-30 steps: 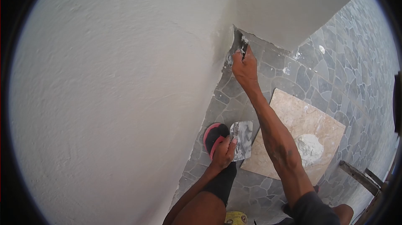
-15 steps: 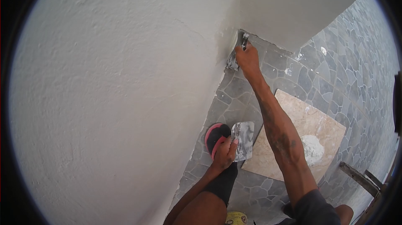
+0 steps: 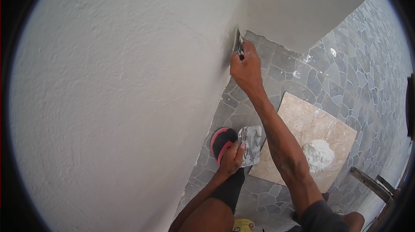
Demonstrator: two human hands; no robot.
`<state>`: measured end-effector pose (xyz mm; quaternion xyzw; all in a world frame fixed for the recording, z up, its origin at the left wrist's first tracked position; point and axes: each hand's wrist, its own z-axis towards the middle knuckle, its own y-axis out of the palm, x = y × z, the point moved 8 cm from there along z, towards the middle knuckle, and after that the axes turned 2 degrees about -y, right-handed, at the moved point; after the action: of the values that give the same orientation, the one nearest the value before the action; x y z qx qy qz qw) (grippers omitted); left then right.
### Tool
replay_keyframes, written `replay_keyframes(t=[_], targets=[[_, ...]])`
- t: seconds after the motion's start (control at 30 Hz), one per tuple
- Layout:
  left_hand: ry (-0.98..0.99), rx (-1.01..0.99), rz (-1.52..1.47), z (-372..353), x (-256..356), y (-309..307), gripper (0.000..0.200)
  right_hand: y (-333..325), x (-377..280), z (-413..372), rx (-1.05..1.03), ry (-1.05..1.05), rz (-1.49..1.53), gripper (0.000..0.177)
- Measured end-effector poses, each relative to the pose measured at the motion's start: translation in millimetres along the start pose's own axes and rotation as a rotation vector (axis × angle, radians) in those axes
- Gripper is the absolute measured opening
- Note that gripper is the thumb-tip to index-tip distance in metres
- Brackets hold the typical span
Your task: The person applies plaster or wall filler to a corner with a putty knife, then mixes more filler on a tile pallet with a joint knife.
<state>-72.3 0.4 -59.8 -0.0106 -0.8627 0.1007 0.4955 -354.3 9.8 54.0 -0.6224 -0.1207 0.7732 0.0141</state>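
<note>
My right hand [image 3: 247, 70] grips a putty knife [image 3: 237, 42] by its handle, its blade up against the left wall [image 3: 129, 81] low down near the inside corner. Fingers partly hide the handle. Down by my foot, my left hand [image 3: 232, 159] is closed on a flat scraper blade [image 3: 251, 145] smeared with white and grey filler. Beyond my right forearm, a mound of white filler [image 3: 318, 155] sits on a square beige tile [image 3: 298, 111] on the floor.
A second wall [image 3: 302, 7] meets the left one at the corner. Grey stone-patterned paving [image 3: 320, 85] has white splatters. My foot in a black and pink sandal [image 3: 221, 143] stands by the wall. Wooden bars [image 3: 371, 184] are at the right; a yellow object [image 3: 244, 225] is at the bottom.
My right hand has shifted left and slightly down, and the putty knife has turned from the floor-side corner onto the left wall. My left hand and its scraper blade have barely moved.
</note>
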Motion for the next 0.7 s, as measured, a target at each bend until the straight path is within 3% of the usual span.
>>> replay_keyframes(t=[0.27, 0.47, 0.57, 0.7], targets=[[-0.059, -0.028, 0.060, 0.3, -7.5, 1.4, 0.029, 9.4, -40.1, -23.6, -0.018, -0.154, -0.009, 0.059], [0.133, 0.063, 0.023, 2.5, 2.9, 2.0, 0.027, 9.1, -76.7, -58.7, -0.015, -0.373, -0.043, 0.073], [0.127, 0.053, 0.029, 3.4, 4.0, 1.4, 0.028, -2.0, -73.1, -72.8, -0.091, -0.394, -0.002, 0.067], [0.103, 0.061, 0.044, 0.6, 9.1, -0.2, 0.028, -19.6, 5.2, -74.3, -0.034, 0.271, 0.133, 0.050]])
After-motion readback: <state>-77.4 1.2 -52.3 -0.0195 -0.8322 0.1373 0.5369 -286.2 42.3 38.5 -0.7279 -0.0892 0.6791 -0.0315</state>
